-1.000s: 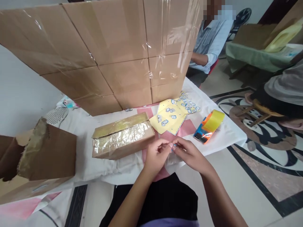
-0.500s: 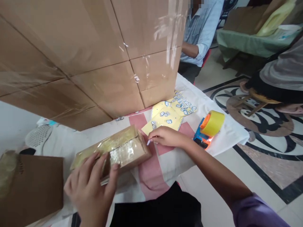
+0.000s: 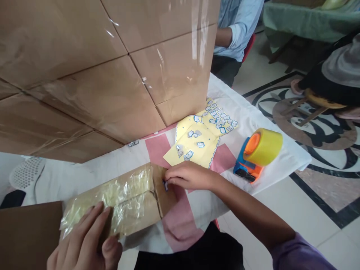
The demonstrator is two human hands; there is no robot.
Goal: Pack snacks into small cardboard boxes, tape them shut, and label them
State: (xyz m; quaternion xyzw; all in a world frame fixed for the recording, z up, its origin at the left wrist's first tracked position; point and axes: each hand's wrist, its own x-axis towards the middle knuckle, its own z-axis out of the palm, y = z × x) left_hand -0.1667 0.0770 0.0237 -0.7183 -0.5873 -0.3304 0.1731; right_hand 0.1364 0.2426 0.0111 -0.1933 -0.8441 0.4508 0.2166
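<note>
A taped cardboard box (image 3: 137, 215) lies at an angle on the table in front of me, with shiny clear tape over its top. My left hand (image 3: 84, 240) rests on its left part, fingers stretched out across the tape. At the box's right end, my right hand (image 3: 188, 175) has its fingertips closed on a small white label with a blue edge (image 3: 165, 185), against the end face. The fingers partly hide the label. Just beyond that hand lies a yellow sheet (image 3: 206, 131) bearing several similar labels, some of them curled.
Stacked cardboard boxes (image 3: 107, 90) rise at the back left. To the right sits a tape dispenser (image 3: 250, 161) with a yellow roll. Another box (image 3: 28, 232) stands at the left, near a white perforated object (image 3: 26, 172). A person in a blue shirt (image 3: 239, 26) sits behind the stack.
My right hand has moved slightly left and down, bringing the label from beside the box onto its end. The box and my left hand appear lower and further left as the view shifts.
</note>
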